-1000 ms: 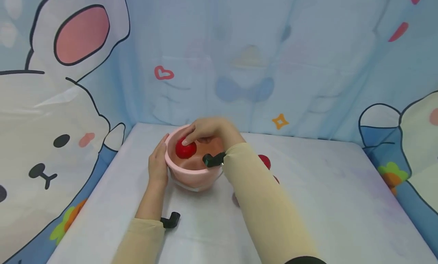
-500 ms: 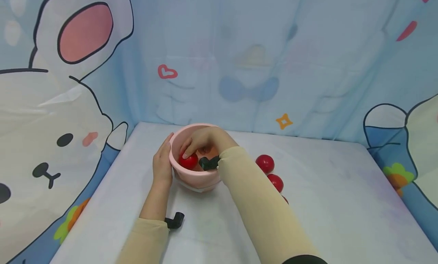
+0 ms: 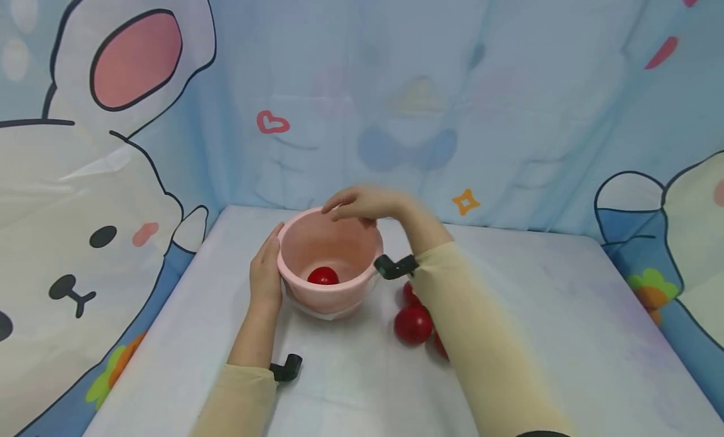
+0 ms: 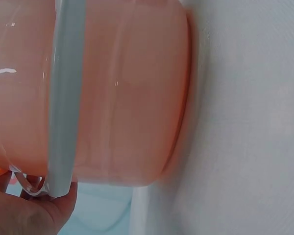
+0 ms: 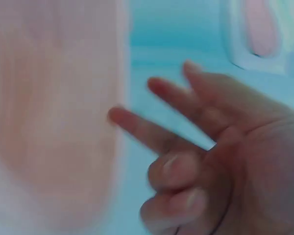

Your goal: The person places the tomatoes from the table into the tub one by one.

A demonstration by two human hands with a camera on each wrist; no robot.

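Note:
A pink bucket (image 3: 334, 293) with a pale handle (image 4: 66, 98) stands on the table. My left hand (image 3: 264, 275) holds its left side near the rim; in the left wrist view the fingers (image 4: 63, 203) lie at the end of the handle. One glossy red ball (image 3: 323, 275) rests on the bucket's bottom. My right hand (image 3: 367, 204) is over the far right part of the rim, holding nothing. In the right wrist view, blurred, some fingers (image 5: 137, 125) stretch out and others are bent.
Several red balls (image 3: 413, 325) lie on the white tabletop (image 3: 565, 311) right of the bucket, partly hidden by the right sleeve (image 3: 481, 324). A blue patterned curtain (image 3: 509, 110) hangs behind the table.
My right hand has let go of the red ball inside the bucket and risen up and to the right, out of it. The left hand has stayed at the bucket's side.

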